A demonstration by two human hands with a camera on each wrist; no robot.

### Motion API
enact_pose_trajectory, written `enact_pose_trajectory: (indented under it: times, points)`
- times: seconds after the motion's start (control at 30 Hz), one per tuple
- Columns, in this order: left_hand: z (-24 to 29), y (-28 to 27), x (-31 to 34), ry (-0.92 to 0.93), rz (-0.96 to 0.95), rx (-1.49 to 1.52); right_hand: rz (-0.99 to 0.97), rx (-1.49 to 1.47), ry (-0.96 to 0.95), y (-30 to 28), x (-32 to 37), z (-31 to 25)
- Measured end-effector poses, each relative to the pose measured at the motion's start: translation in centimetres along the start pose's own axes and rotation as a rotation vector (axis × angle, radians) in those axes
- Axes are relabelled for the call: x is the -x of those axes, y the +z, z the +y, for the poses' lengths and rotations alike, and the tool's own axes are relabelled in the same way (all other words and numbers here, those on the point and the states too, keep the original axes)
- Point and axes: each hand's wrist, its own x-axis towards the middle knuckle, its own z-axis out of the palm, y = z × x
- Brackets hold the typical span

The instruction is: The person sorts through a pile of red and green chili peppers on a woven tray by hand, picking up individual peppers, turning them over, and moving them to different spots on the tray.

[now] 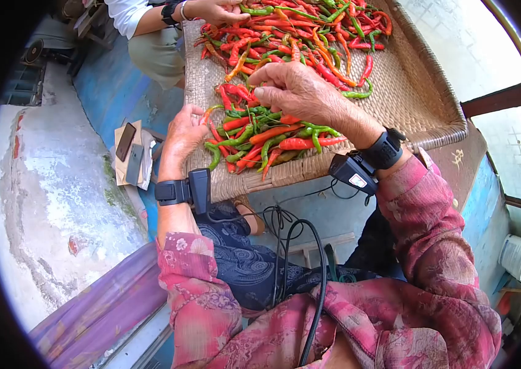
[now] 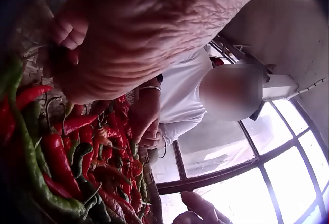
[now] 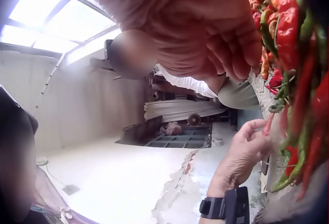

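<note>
At the left edge of the woven tray [image 1: 417,92], my left hand [image 1: 183,135] pinches a red chili pepper [image 3: 268,123] between thumb and fingers, as the right wrist view shows. Just beside it lies a pile of green and red chili peppers [image 1: 254,138] near the tray's front rim. Over the far side of this pile hovers my right hand [image 1: 300,92], its fingers loosely bent and nothing seen in them. A larger heap of mostly red chili peppers [image 1: 285,40] covers the far part of the tray.
Across the tray sits another person, whose hand [image 1: 220,11] reaches into the large heap. Left of the tray, a phone [image 1: 125,141] lies on a small stand. Black cables [image 1: 319,246] hang before my lap. A white bucket [image 1: 514,255] stands far right.
</note>
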Motion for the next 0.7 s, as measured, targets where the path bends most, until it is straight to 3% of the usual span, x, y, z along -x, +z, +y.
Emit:
enact_pose_trajectory:
  times: [0.07,0.2,0.27,0.3,0.37,0.4,0.57,0.7]
  points:
    - [0.1,-0.2,0.1,0.024,-0.010,0.287,-0.020,0.021,-0.025,0.2,0.1,0.0]
    - [1.5,-1.0,1.8,0.010,0.001,0.338,-0.035,0.107,-0.075,0.2,0.5,-0.5]
    - [-0.2,-0.5,2.0,0.150,0.124,-0.240,-0.034,0.139,-0.089,0.4,0.5,-0.3]
    - [0.5,-0.6,2.4,0.150,0.122,-0.241,-0.017,0.125,-0.135,0.7,0.4,0.0]
    - [2.2,-0.6,3.1,-0.020,-0.146,-0.312,0.003,0.109,-0.180,0.7,0.5,0.2]
    - [2.0,0.0,3.4,0.034,-0.167,-0.302,-0.008,0.139,-0.151,0.3,0.7,-0.5]
    - [3.1,1.2,3.0,0.035,-0.211,-0.451,-0.024,0.187,-0.093,-0.3,0.8,-1.1]
    - [1.6,1.5,2.4,0.079,-0.122,-0.477,-0.025,0.184,-0.173,-0.3,1.0,-0.4]
